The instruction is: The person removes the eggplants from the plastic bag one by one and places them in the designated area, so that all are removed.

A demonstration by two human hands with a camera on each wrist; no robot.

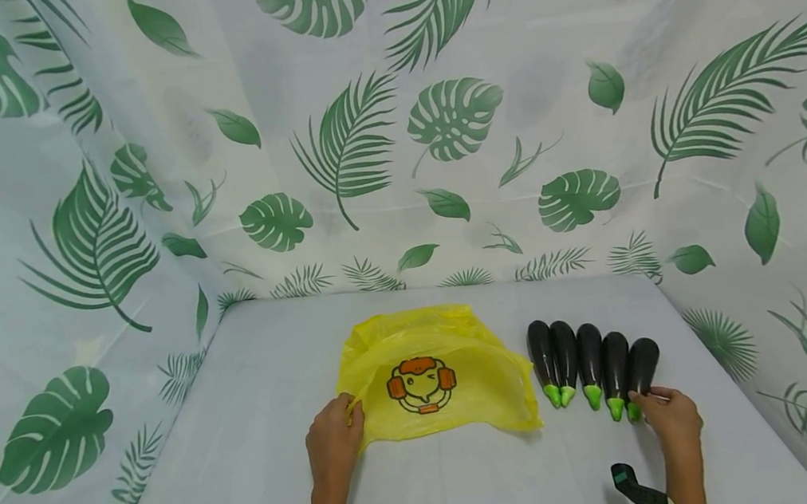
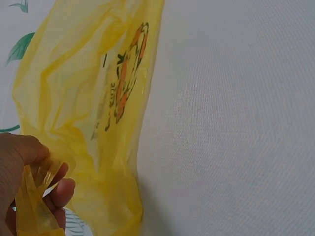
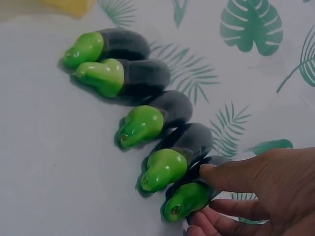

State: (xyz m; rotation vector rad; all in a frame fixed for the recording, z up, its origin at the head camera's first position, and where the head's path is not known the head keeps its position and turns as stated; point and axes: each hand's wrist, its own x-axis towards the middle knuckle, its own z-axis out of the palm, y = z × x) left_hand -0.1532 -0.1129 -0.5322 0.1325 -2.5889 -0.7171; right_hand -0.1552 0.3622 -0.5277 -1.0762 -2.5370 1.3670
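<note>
A yellow plastic bag [image 1: 488, 393] with an orange and black cartoon face lies spread on the table. My left hand [image 1: 336, 436] grips its near left corner, and in the left wrist view the bag's handle [image 2: 34, 206] loops through the curled fingers. To the right of the bag, several dark eggplants [image 1: 589, 356] with green stem ends lie side by side in a slanting row. My right hand [image 1: 672, 418] is at the rightmost eggplant [image 3: 187, 200], pinching it near its green end with the thumb on top. Part of that eggplant is hidden behind the thumb.
The white table [image 1: 246, 426] reaches back to a leaf-patterned curtain [image 1: 488, 228], which also hangs along the left and right sides. Black wrist straps [image 1: 636, 488] show at the lower edge of the head view.
</note>
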